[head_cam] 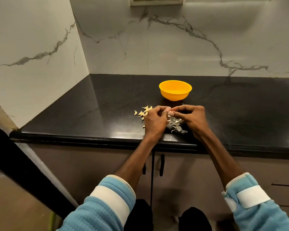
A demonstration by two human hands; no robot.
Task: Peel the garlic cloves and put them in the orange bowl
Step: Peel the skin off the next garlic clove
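Near the front edge of the worktop (98,110): your left hand (154,120) and right hand (193,117) meet, fingers curled, both pinching what looks like one small clove (170,112); it is too small to tell which way it points.
Orange bowl (175,90): straight past your hands toward the back edge, near, not touching; your right hand seems a bit nearer.
Garlic cloves (144,112): a little pile just left of your left hand.
Skins (178,126): loose under and between your hands.
In the way: nothing shows between hands and bowl.
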